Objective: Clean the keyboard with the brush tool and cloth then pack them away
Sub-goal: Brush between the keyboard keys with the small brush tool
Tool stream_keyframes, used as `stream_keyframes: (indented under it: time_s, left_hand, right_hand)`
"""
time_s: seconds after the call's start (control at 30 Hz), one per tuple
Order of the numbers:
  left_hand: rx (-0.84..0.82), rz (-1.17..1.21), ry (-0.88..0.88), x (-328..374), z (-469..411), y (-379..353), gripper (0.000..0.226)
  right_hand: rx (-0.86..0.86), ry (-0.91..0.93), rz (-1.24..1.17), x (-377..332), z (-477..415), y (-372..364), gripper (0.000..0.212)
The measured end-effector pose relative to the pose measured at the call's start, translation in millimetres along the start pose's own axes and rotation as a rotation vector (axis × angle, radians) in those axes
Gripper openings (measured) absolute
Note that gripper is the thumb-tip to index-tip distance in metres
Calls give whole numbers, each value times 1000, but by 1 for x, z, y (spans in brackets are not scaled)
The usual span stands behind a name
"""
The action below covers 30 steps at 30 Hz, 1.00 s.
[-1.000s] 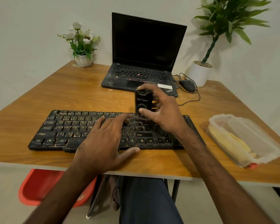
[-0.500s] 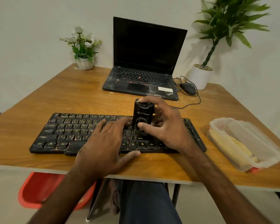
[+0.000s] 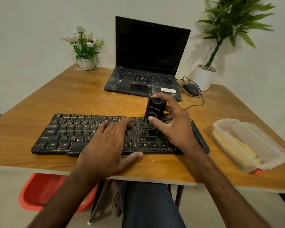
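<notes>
A black keyboard lies across the near part of the wooden table. My right hand grips a black brush tool upright, thumb on its front and index finger over its top, with its lower end down on the keys at the keyboard's right part. My left hand rests flat on the middle keys, fingers straight, thumb on the table at the front edge. A yellow cloth lies inside a clear plastic container at the right.
An open black laptop stands behind the keyboard, with a wired mouse to its right. A small flower pot sits at the back left and a potted plant at the back right. A red stool is under the table.
My right hand has moved the brush tool along the keyboard's right part, first toward me, then back and a little to the right. My left hand has stayed on the keys.
</notes>
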State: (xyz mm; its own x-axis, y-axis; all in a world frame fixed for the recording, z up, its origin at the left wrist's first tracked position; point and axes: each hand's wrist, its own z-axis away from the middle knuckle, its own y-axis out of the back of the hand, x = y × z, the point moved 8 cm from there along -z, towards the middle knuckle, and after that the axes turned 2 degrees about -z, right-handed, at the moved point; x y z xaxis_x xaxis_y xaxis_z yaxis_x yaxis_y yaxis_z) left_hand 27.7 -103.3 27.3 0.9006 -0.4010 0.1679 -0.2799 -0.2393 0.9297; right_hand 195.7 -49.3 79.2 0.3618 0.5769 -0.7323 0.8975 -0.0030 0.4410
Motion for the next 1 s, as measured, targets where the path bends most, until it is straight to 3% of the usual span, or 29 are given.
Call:
stream_keyframes:
  time_s: [0.13,0.3,0.43,0.57,0.73,0.87,1.0]
  left_hand:
    - [10,0,-2,0,1,-1,101]
    - [-3,-6,-1,-1,0,-1,101]
    - [5,-5,-1,0,2,0,100]
    - [-8,23,7,-1,2,0,101]
    - [4,3,6,-1,1,0,101]
    - [-13,6,6,-1,0,-1,102]
    - [20,5,-5,0,1,0,102]
  right_hand:
    - [-100,76,-11,-21,16,-17,61]
    - [-22,4,2,-6,2,-1,61]
    - [-123,79,-16,-27,19,-22,61]
    - [-27,18,36,-10,3,-4,60]
    - [-120,90,-26,-28,20,-21,60]
    - [-21,8,6,-10,7,-2,61]
    - [-158,79,-68,-34,29,-21,59]
